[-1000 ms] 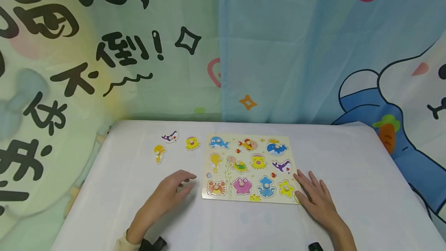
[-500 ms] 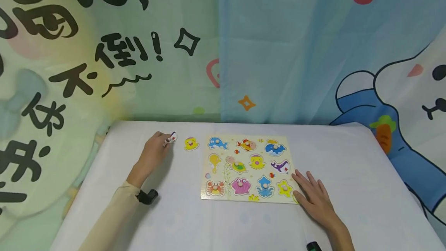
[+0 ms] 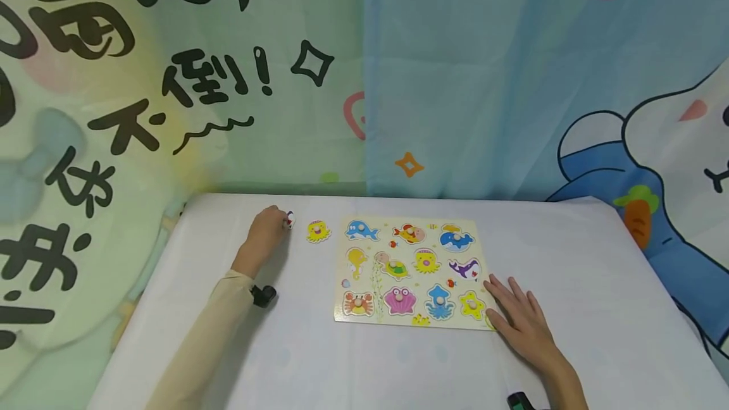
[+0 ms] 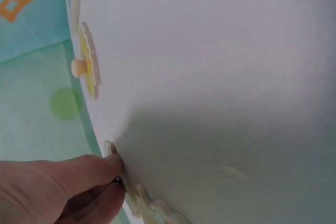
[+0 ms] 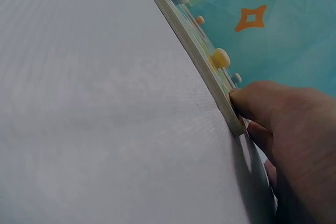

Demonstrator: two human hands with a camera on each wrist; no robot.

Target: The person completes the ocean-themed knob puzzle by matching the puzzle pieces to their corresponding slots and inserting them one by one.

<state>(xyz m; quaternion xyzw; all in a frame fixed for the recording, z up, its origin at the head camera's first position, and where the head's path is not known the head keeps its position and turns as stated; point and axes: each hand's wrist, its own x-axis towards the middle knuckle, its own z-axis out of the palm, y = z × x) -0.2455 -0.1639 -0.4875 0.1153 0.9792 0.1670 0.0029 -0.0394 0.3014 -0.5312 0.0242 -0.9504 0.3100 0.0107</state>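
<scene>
A wooden sea-animal puzzle board lies flat on the white table, most of its knobbed pieces seated in it. My left hand reaches to the far left of the board and pinches a purple whale piece by its knob; the left wrist view shows the fingertips closed on that piece at table level. A loose yellow octopus piece lies between that hand and the board. My right hand rests flat at the board's near right corner, thumb against the board edge.
The table is covered in white cloth and ends at printed fabric backdrops behind and on both sides. A black wrist strap sits on my left forearm. The yellow octopus piece stands close beside my left fingers.
My left hand moved from beside the board's near left corner out to the far left and took hold of the purple whale piece. My right hand stayed at the board's corner.
</scene>
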